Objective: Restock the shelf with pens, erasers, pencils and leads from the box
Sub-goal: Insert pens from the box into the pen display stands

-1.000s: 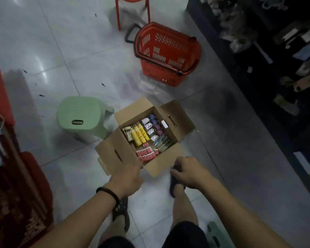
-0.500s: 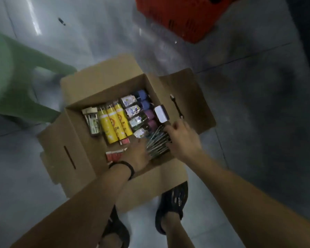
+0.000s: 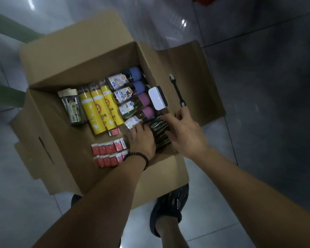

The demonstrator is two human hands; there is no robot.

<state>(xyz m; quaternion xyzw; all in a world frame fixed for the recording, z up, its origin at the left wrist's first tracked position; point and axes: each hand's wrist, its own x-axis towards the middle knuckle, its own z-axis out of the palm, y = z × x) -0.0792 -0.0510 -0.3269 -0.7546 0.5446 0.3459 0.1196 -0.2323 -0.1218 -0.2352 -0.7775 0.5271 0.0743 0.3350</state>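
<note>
The left hand [image 3: 143, 140] and the right hand [image 3: 184, 135] are curling their fingers round the dark pens [image 3: 159, 128]. The pens are lying between them, in the near right corner of the box [image 3: 89, 68].

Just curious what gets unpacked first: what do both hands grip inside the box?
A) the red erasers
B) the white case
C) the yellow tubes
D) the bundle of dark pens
D: the left hand and the right hand curl round the bundle of dark pens from either side, at the right end of the cardboard box.
</note>
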